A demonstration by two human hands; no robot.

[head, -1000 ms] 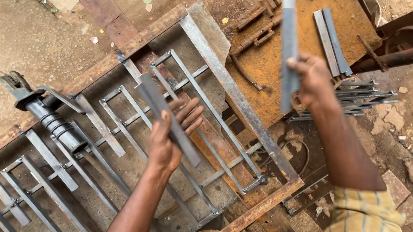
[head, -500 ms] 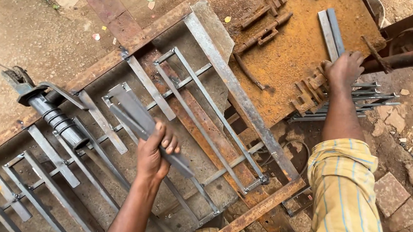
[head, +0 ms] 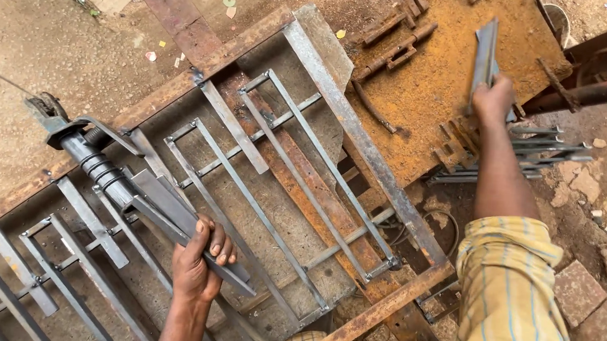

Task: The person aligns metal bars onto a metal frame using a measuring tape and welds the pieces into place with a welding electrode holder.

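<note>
The left hand (head: 198, 266) rests on a flat grey steel angle bar (head: 187, 228) lying near the lower left corner of the welded steel grille frame (head: 361, 142). That bar's upper end touches a ribbed cylindrical clamp tool (head: 97, 165) at the frame's left edge. Beyond the frame's upper right edge sits a rusty orange steel plate (head: 436, 73). Over that plate's right edge the right hand (head: 494, 101) holds short flat steel strips (head: 484, 55) upright, just above a pile of thin steel rods (head: 551, 147) lying off the plate's lower right corner.
</note>
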